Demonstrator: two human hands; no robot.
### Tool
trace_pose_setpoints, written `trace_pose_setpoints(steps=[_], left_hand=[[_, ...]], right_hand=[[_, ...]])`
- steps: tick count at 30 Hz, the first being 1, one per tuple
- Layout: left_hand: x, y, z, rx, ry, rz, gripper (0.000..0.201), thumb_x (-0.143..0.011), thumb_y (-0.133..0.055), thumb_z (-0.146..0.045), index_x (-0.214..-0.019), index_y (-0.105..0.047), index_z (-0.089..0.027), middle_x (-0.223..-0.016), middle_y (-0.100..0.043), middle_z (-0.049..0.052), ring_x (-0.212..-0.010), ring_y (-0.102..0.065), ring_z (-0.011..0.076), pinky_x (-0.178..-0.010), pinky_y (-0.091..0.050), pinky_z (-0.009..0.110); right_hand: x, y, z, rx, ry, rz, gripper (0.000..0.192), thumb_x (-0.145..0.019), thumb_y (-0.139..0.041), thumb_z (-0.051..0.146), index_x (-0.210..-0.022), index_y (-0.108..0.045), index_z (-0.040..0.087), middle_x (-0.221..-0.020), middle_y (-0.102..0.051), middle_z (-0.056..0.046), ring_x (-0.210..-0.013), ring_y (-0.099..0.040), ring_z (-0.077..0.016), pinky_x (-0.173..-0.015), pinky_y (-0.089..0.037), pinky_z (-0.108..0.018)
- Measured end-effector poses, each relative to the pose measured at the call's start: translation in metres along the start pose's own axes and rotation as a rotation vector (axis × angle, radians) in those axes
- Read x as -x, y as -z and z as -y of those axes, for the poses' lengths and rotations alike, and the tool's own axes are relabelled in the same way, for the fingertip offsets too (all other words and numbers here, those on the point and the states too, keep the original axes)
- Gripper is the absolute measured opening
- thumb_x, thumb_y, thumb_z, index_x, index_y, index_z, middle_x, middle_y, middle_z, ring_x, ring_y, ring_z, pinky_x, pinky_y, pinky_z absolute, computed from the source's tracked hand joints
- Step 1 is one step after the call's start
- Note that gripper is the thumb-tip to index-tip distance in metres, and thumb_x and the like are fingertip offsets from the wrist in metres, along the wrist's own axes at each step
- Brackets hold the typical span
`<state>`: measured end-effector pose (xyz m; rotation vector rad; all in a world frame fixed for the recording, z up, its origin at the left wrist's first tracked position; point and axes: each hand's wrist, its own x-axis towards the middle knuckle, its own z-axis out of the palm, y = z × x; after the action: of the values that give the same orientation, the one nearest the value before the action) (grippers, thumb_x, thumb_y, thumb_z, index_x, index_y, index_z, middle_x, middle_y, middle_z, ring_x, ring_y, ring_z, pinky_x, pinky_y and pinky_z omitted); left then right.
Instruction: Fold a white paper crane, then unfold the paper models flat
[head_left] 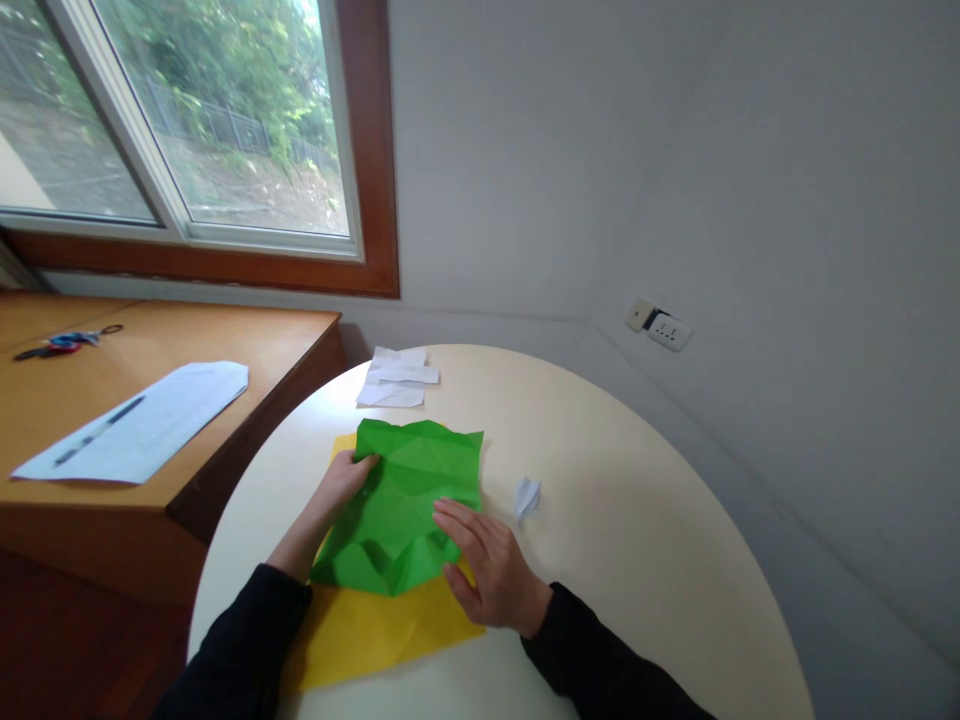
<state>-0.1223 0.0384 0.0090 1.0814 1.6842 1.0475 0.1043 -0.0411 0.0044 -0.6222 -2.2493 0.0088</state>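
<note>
A creased sheet of green paper [420, 470] is held above a sheet of yellow paper [375, 630] on the round table. My left hand [350, 480] grips the green sheet at its left edge, thumb on top and the other fingers hidden beneath. Over the sheet's lower right part is my right hand [487, 565], its fingers stretched out and the thumb apart. Whether its fingertips touch the paper I cannot tell. The green sheet is wrinkled, with raised folds along its near edge.
On the cream round table [637, 560] lie a small folded white paper [527, 497] and several white paper pieces [394, 395]. The wooden desk [277, 350] at left bears white sheets [172, 410], a pen [97, 432] and scissors [67, 342]. Walls stand behind and right.
</note>
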Motion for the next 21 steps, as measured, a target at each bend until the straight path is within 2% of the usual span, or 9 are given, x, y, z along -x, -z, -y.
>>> trace_pose_setpoints(steps=[4,8,15,21], left_hand=[[-0.001,0.001,-0.001,-0.028,0.024,-0.011,0.013,-0.059,-0.062,-0.024,-0.058,-0.063,-0.012,-0.058,-0.065,0.008,-0.053,-0.060,0.0214,-0.047,-0.045,0.027],[-0.004,0.001,0.002,-0.042,0.038,-0.015,0.013,-0.058,-0.062,-0.025,-0.059,-0.062,-0.012,-0.056,-0.065,0.008,-0.052,-0.060,0.0224,-0.047,-0.046,0.029],[-0.005,0.002,0.003,-0.066,0.047,-0.009,0.022,-0.058,-0.060,-0.033,-0.064,-0.061,-0.012,-0.056,-0.064,0.007,-0.054,-0.061,0.0229,-0.048,-0.047,0.030],[-0.004,0.004,0.002,-0.168,0.015,0.017,0.034,-0.059,-0.056,-0.046,-0.064,-0.061,-0.012,-0.058,-0.065,0.008,-0.056,-0.061,0.0235,-0.050,-0.046,0.030]], right_hand=[[0.003,-0.006,0.003,-0.141,-0.037,0.107,0.058,-0.084,-0.045,0.033,-0.135,-0.024,0.016,-0.114,-0.060,-0.014,-0.102,-0.060,-0.0231,-0.081,-0.051,-0.034],[0.005,-0.010,0.004,-0.204,-0.117,0.220,0.065,-0.079,-0.052,0.030,-0.136,-0.022,0.019,-0.116,-0.060,-0.012,-0.099,-0.061,-0.0223,-0.081,-0.050,-0.032],[0.011,-0.020,0.002,-0.140,-0.153,0.364,0.065,-0.074,-0.056,0.025,-0.133,-0.029,0.020,-0.108,-0.062,-0.009,-0.093,-0.059,-0.0232,-0.080,-0.045,-0.037],[0.012,-0.023,0.001,-0.045,-0.115,0.432,0.052,-0.077,-0.054,0.026,-0.127,-0.041,0.022,-0.092,-0.062,-0.006,-0.085,-0.057,-0.0205,-0.073,-0.042,-0.033]])
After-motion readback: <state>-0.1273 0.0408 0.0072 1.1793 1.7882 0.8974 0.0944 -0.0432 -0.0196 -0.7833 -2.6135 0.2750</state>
